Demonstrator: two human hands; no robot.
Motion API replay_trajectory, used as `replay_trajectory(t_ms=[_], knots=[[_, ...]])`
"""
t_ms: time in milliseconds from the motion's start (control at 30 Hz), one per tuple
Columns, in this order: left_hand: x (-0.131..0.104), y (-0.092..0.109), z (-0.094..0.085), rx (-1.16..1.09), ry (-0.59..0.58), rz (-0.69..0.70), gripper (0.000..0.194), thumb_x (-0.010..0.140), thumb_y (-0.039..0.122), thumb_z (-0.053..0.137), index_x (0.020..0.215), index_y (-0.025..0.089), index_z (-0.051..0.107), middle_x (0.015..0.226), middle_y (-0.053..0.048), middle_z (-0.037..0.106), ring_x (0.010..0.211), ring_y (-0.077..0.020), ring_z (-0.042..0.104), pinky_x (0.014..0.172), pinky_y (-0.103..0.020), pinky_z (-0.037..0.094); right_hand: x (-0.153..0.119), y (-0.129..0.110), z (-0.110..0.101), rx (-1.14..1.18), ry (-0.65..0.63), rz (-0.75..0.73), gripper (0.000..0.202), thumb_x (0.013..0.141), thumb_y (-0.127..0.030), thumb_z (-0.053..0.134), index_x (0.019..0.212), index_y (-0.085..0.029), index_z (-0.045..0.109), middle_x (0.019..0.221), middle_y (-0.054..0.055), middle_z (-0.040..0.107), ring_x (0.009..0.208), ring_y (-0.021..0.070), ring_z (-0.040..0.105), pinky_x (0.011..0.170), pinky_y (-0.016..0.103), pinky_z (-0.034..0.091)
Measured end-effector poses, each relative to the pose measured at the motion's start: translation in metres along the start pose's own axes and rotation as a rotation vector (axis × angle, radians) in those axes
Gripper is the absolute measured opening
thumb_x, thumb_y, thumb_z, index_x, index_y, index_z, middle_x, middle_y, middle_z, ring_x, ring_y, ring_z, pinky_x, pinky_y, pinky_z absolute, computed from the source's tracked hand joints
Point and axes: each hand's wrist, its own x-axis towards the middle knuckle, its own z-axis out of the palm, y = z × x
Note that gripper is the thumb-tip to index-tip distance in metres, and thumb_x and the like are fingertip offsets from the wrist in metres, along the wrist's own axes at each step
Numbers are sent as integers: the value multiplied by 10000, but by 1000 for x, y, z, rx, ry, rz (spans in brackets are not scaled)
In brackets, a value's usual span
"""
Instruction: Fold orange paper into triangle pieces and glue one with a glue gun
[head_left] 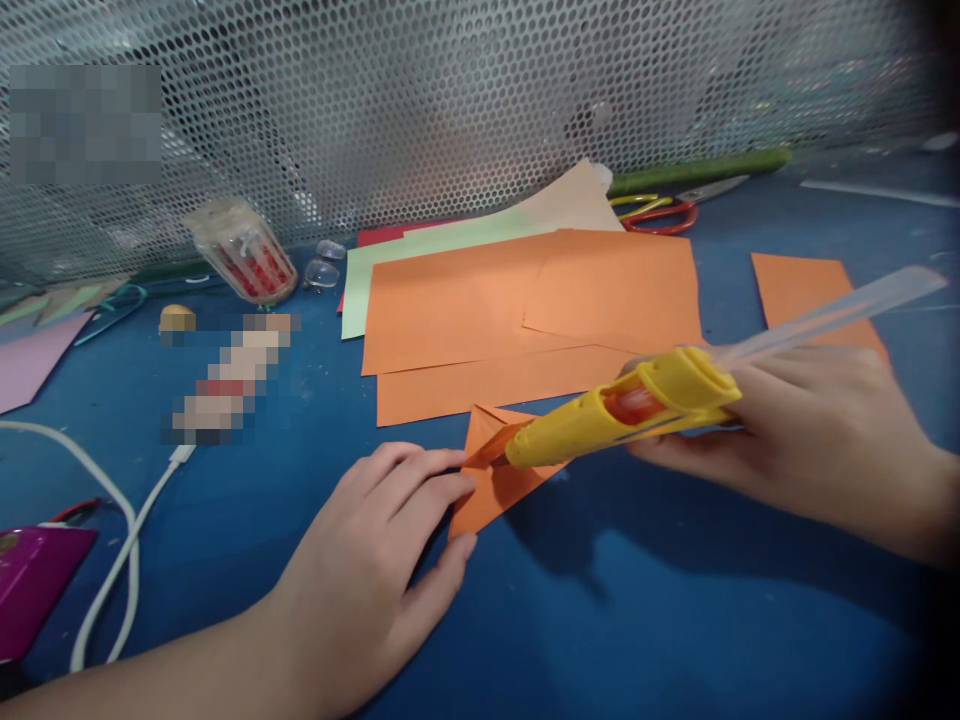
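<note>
My right hand grips a yellow hot glue gun, its trigger side hidden by the fingers. A clear glue stick pokes out of the back end. The nozzle points down at a folded piece of orange paper and appears to touch or nearly touch its crease. With fingertips on top and the thumb at the near edge, my left hand holds that paper's left side against the blue table.
Behind lie larger orange sheets over a pale green sheet. Scissors rest near the perforated metal screen. A jar with red bits leans at the back left. A white cable crosses the left, near a purple object.
</note>
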Motion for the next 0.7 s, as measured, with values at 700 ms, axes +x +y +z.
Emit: replay_trajectory(t_ms=[700], knots=[[-1, -1, 2, 17, 21, 10, 258, 1113, 167, 521, 1316, 203, 677, 1348, -93, 780, 1239, -294, 699, 1036, -481, 625, -3, 8, -1, -22, -3, -47, 624, 1194, -504, 396, 689, -267, 675, 583, 4, 721, 443, 143, 571, 423, 306, 357]])
